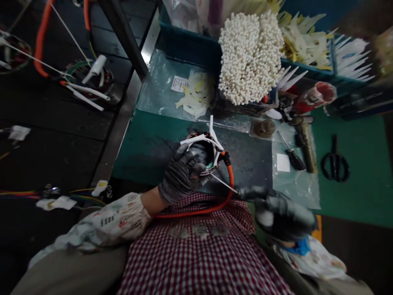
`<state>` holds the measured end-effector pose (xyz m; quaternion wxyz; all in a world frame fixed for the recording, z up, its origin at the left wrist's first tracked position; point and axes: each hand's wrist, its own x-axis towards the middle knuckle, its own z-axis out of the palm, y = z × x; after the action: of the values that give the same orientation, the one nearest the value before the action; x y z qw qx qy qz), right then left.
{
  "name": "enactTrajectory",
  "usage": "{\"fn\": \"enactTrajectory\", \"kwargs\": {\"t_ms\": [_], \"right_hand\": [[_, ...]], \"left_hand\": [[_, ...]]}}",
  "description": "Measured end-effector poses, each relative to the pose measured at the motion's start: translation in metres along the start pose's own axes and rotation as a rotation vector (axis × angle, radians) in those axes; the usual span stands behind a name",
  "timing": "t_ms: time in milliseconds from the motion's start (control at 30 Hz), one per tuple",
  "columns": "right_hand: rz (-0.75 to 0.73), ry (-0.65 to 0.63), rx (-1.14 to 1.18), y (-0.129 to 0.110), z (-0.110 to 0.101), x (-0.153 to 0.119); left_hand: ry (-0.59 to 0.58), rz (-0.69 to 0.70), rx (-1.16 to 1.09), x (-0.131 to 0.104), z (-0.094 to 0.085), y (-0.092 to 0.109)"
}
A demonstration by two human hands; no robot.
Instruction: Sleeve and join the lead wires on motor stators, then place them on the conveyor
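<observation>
My left hand [181, 176], in a dark striped glove, is closed on the near left rim of a round wound coil ring [216, 164]. White sleeves [196, 140] lie along the ring's top, and an orange cable [231, 176] runs from its right side down and round toward my left wrist. A thin white cord [224, 183] stretches from the ring's lower edge to my right hand [279, 211]. That gloved hand is blurred by motion, its fingers closed at the cord's end, near the table's front edge.
Bundled white-tipped sticks [250, 57] and bins of yellowish sleeves [307, 39] stand at the back. A screwdriver [295, 159], a hammer [307, 143] and black scissors [335, 166] lie right on the green table [365, 184]. Another coil [89, 78] sits at the left.
</observation>
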<state>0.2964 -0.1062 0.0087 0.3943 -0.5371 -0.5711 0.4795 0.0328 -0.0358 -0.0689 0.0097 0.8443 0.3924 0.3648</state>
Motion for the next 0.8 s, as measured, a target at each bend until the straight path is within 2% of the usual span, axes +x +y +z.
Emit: {"fn": "enactTrajectory", "kwargs": {"t_ms": [67, 133, 267, 333, 467, 533, 667, 733, 800], "right_hand": [[0.002, -0.184, -0.038, 0.006, -0.002, -0.007], [-0.088, -0.230, -0.104, 0.014, 0.002, 0.001], [-0.278, -0.088, -0.394, 0.026, 0.022, 0.045], [-0.303, -0.055, -0.558, 0.021, 0.030, 0.068], [-0.268, -0.206, -0.797, 0.001, 0.039, 0.099], [-0.278, -0.232, -0.666, -0.006, 0.041, 0.104], [-0.203, -0.146, -0.155, -0.011, 0.037, 0.100], [-0.131, -0.233, -0.014, -0.011, 0.031, 0.097], [-0.100, -0.296, 0.002, -0.010, 0.025, 0.094]], "left_hand": [[-0.018, -0.011, 0.006, -0.005, 0.002, -0.001], [-0.020, -0.011, -0.002, -0.007, 0.004, -0.002], [0.004, -0.006, -0.095, -0.001, 0.003, -0.003], [0.001, -0.008, -0.120, 0.004, 0.001, -0.002], [0.019, 0.003, -0.156, 0.010, -0.003, -0.001], [0.019, 0.014, -0.165, 0.011, -0.004, -0.002], [-0.069, -0.007, -0.130, 0.010, -0.005, -0.003], [-0.094, -0.012, -0.104, 0.010, -0.006, -0.004], [-0.079, -0.005, -0.107, 0.010, -0.006, -0.005]]}}
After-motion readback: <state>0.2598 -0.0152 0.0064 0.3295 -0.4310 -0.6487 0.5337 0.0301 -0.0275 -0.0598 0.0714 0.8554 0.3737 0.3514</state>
